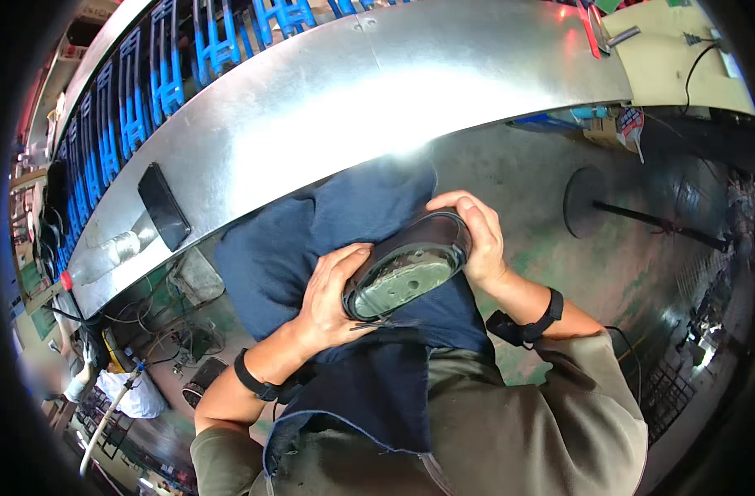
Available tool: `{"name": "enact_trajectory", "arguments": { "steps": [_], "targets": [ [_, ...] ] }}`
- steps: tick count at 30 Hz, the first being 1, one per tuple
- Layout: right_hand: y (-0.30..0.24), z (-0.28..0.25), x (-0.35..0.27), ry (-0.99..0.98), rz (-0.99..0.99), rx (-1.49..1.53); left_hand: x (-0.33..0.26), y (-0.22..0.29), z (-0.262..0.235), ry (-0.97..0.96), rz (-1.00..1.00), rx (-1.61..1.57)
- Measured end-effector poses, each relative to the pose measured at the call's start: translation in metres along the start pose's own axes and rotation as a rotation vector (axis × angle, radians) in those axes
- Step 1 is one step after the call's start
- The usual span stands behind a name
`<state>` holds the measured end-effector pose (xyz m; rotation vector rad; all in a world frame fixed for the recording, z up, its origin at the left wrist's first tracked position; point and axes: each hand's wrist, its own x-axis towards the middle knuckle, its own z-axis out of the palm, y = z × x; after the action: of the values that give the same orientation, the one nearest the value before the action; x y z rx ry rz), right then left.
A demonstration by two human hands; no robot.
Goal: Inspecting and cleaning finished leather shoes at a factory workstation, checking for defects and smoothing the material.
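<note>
Over my lap, both my hands hold a black shoe [419, 240], tilted with its right end higher. A green surface with small holes [406, 287] shows within its black rim; it looks like the top of a shoe last. My left hand [329, 299] is closed on the lower left end, thumb along the upper edge. Around the upper right end wraps my right hand [479, 237], its fingers bent over the top. Thin dark strands, perhaps laces, hang beside my left fingers. The shoe's far side is hidden.
A shiny metal bench [311, 107] curves ahead, bearing a black phone [164, 207] and a clear bottle [117, 255] with a red cap. Blue racks [167, 74] stand behind it. Red-handled tool [592, 35] lies at far right. Another person [76, 376] is at the left edge.
</note>
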<state>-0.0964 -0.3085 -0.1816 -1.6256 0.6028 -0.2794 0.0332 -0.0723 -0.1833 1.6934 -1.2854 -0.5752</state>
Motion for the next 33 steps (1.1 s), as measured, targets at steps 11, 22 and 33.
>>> {"name": "enact_trajectory", "arguments": {
  "steps": [11, 22, 33],
  "targets": [
    [-0.047, 0.035, 0.172, -0.114, 0.157, 0.204, 0.085, -0.016, -0.124, 0.567, -0.571, -0.669],
    [-0.018, 0.124, 0.462, 0.156, -0.073, -0.638, 0.085, -0.307, -0.416, 0.77, -0.515, 0.547],
    [-0.046, -0.03, 0.249, -0.128, 0.39, 0.79, 0.095, -0.127, -0.31, 0.26, -0.445, 0.83]
  ]
}}
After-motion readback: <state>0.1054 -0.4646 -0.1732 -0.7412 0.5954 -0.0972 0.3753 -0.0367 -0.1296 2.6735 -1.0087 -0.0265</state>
